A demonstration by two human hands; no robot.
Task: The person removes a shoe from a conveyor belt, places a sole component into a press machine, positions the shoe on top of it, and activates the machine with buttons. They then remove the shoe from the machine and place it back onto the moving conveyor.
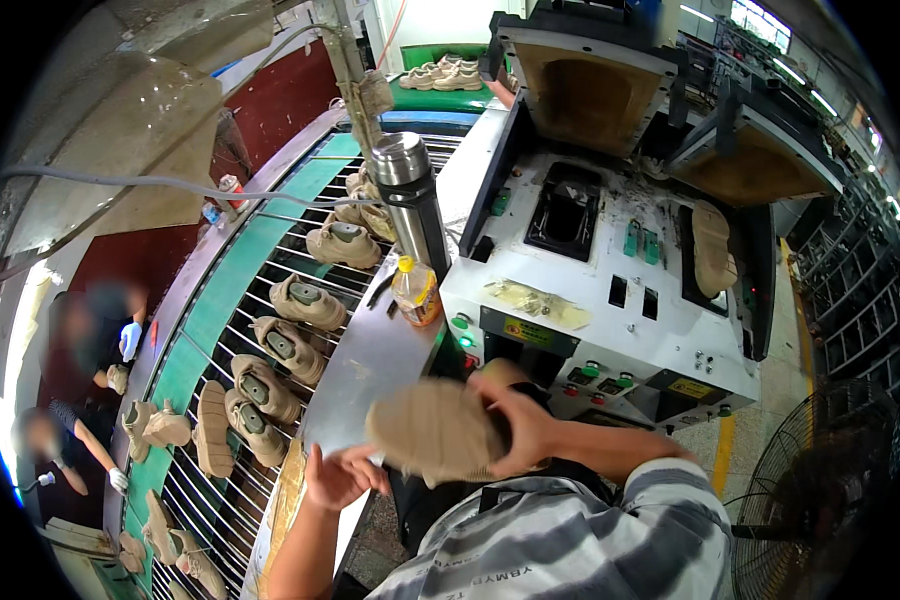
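My right hand (526, 425) grips a beige shoe (435, 430) in front of my body. Its sole faces up, and motion blurs it. Beside the shoe's left end, my left hand (342, 480) is open with the fingers apart; whether a fingertip touches the shoe I cannot tell. Ahead of my hands stands a white two-station press machine (540, 260) with both lids raised. A shoe lies sole outward in its right station (712, 250), while the left station (567, 215) shows a dark, hollow mould.
Left of me, a roller conveyor (198, 355) carries several beige shoes (290, 345). A steel thermos (410, 200) and yellow-capped bottle (416, 292) stand on the metal ledge (355, 375). Two people work beyond the conveyor. A floor fan (820, 490) is at right.
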